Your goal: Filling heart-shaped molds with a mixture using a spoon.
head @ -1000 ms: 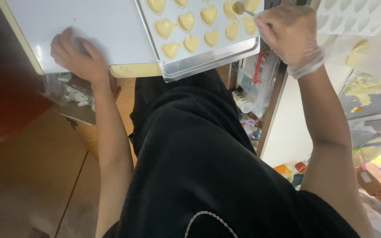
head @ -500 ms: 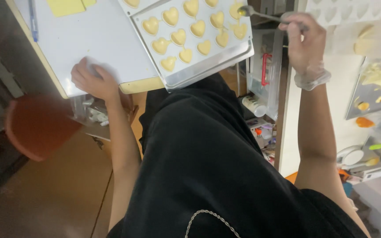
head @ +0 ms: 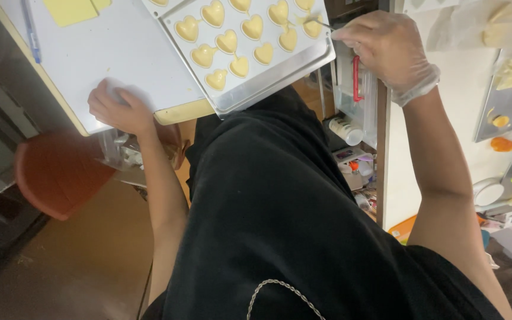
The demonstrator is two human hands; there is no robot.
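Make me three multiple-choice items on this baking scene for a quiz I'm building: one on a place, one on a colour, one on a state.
1. Where does the left hand rest?
A. on the white board
B. inside the heart mould
C. on the red stool

2. What colour is the filling in the heart cavities?
A. dark brown
B. pale yellow
C. green

3. How is the right hand?
A. bare and open
B. flat on the mould
C. gloved, fingers pinching a thin tool

Key: 1 A, the palm lies near the board's front edge; 2 B, every heart shows cream-yellow; 3 C, a clear glove covers it and a slim tool reaches toward a cavity.
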